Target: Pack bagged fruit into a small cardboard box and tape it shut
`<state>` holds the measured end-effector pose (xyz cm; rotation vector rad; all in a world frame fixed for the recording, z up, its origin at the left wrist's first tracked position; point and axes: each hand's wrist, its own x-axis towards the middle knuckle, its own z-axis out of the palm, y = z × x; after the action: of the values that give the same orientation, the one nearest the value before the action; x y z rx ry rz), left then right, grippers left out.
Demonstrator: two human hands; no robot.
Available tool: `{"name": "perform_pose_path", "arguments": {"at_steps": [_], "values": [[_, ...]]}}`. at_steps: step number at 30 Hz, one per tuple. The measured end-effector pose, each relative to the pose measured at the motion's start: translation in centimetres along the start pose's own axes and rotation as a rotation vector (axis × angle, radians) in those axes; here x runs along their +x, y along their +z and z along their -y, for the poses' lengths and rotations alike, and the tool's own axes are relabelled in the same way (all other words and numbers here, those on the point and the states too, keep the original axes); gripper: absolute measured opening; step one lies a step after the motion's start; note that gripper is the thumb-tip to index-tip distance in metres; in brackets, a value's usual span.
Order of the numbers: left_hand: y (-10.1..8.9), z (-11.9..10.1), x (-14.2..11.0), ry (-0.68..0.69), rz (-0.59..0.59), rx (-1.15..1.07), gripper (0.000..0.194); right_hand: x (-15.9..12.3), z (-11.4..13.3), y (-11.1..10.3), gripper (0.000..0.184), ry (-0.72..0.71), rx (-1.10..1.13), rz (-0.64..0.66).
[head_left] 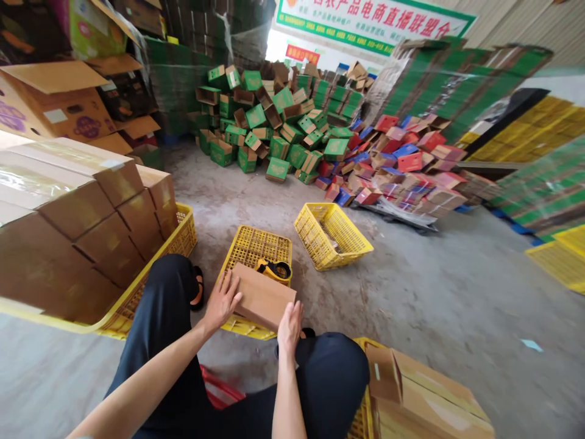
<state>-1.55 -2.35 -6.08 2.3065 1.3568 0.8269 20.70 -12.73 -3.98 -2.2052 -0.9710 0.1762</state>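
Observation:
A small brown cardboard box lies between my two hands, on an upturned yellow plastic crate in front of my knees. My left hand grips the box's left end, with its fingers over the top edge. Around the right end, my right hand is closed, its fingertips partly hidden. Just behind the box, a yellow and black tape dispenser rests on the crate.
Left of my knees, a yellow crate holds stacked brown boxes. An open yellow basket stands ahead on the right. More cardboard boxes sit by my right knee. Piles of green boxes and red boxes lie farther off.

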Motion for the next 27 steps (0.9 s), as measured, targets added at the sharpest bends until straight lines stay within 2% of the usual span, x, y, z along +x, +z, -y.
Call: {"name": "perform_pose_path", "arguments": {"at_steps": [2,5,7,9,12,15,19,24,27], "values": [[0.1,-0.7,0.0,0.070,0.006,0.051,0.052,-1.3,1.2,0.6,0.074,-0.149,-0.082,0.066],[0.3,-1.8,0.0,0.166,0.107,-0.015,0.050,-3.5,3.8,2.5,0.059,-0.454,-0.234,0.241],[0.3,-2.1,0.2,0.185,0.166,-0.105,0.053,-4.6,5.8,3.9,0.055,-0.553,-0.291,0.304],[0.0,-2.1,0.6,0.150,0.172,-0.163,0.056,-4.9,7.6,5.0,0.056,-0.603,-0.330,0.352],[-0.8,-1.6,1.6,0.108,0.166,-0.153,0.058,-4.3,9.6,5.6,0.058,-0.594,-0.379,0.359],[-1.4,-1.1,2.3,0.106,0.191,-0.088,0.055,-3.4,9.8,5.2,0.057,-0.528,-0.386,0.345],[-1.5,-0.9,2.5,0.054,0.159,-0.010,0.050,-2.6,7.8,3.5,0.058,-0.420,-0.360,0.306],[-1.3,-0.2,2.4,-0.014,0.101,-0.015,0.048,-1.4,4.3,1.0,0.063,-0.238,-0.357,0.219],[-1.3,0.4,2.4,-0.089,0.108,-0.012,0.048,-0.8,2.9,-0.1,0.065,-0.145,-0.355,0.190]]}}
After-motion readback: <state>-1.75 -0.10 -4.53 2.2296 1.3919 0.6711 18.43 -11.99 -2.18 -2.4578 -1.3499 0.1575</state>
